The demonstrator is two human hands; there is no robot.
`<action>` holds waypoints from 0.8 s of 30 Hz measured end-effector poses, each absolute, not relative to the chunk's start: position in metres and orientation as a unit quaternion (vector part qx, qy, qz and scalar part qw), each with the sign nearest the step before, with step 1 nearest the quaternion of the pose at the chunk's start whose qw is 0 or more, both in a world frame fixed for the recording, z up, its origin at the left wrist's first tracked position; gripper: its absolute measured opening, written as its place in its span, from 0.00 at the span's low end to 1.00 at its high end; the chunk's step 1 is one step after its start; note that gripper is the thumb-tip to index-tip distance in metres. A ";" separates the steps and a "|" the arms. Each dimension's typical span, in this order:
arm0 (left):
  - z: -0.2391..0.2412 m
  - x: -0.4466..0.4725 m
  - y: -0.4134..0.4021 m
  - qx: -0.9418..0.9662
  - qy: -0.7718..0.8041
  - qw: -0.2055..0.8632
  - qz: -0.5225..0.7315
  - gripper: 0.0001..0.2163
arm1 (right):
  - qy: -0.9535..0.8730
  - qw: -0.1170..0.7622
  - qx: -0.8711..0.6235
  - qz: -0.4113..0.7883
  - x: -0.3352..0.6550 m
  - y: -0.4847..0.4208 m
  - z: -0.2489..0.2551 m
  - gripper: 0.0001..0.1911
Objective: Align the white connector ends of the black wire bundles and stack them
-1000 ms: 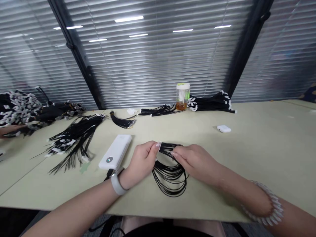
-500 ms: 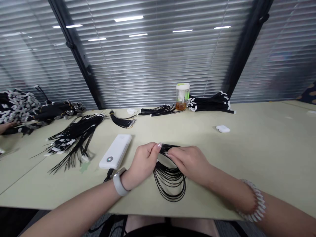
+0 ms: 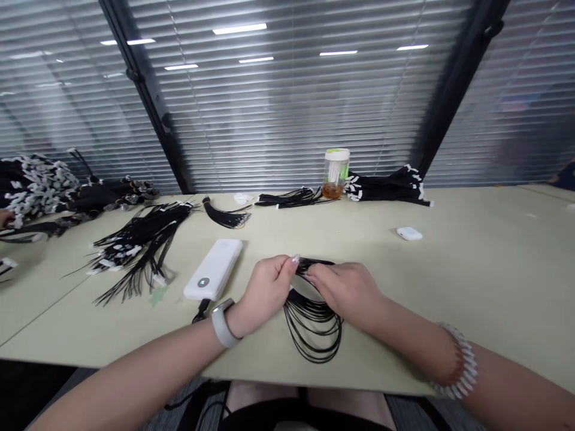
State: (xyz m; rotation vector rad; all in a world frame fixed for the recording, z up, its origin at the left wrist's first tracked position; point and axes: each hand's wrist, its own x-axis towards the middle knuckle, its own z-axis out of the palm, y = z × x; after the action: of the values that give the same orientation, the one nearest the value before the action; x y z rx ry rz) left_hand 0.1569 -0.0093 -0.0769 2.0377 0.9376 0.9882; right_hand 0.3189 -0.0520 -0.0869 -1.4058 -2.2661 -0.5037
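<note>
A looped bundle of thin black cables (image 3: 314, 311) is held between both hands, just above the near part of the table. My left hand (image 3: 270, 286) is closed around its left side, thumb on top. On the other side my right hand (image 3: 348, 290) pinches the bundle, fingers curled over the upper strands. The lower loops hang toward the table's front edge in a round curve. A bit of white shows on the bundle beside my left hand; most of the gripped strands are hidden by the fingers.
Left of my hands lies a white power bank (image 3: 213, 269) with a cable plugged in. Black cable bundles (image 3: 144, 239) spread farther left. At the back stand a lidded jar (image 3: 335, 173) and another cable bundle (image 3: 389, 185). A white earphone case (image 3: 409, 233) lies right. Another person's hand (image 3: 6, 218) shows far left.
The view has shifted slightly. Both hands keep their grip on the cable bundle, with little change in pose. At far left, the other person's hand and cables have moved.
</note>
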 end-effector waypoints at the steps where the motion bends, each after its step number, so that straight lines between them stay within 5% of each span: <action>1: -0.076 0.157 -0.009 0.782 0.357 0.341 0.380 0.18 | -0.814 0.213 -0.511 -0.175 0.319 -0.052 -0.086 0.17; 7: -0.071 0.153 -0.008 0.777 0.350 0.336 0.401 0.18 | -0.799 0.300 -0.502 -0.144 0.320 -0.057 -0.075 0.14; 12: -0.070 0.153 -0.007 0.791 0.347 0.315 0.393 0.17 | -0.788 0.298 -0.515 -0.158 0.321 -0.054 -0.073 0.31; 15: -0.072 0.151 -0.003 0.807 0.348 0.308 0.365 0.14 | -0.767 0.292 -0.570 -0.025 0.329 -0.049 -0.072 0.17; 17: -0.072 0.149 -0.001 0.812 0.363 0.319 0.327 0.11 | -0.708 0.369 -0.597 0.080 0.337 -0.045 -0.068 0.10; 21: -0.068 0.144 -0.002 0.812 0.352 0.425 0.190 0.26 | -0.460 0.690 -0.478 0.290 0.347 -0.038 -0.043 0.05; 24: -0.057 0.146 -0.013 0.810 0.282 0.513 0.032 0.16 | -0.269 0.794 -0.352 0.416 0.349 -0.044 -0.015 0.06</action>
State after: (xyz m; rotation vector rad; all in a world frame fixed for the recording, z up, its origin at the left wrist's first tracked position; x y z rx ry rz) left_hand 0.1459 -0.0131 -0.0569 1.9490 0.6777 0.0778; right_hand 0.3489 -0.0443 -0.0154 -0.7578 -0.5781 0.8952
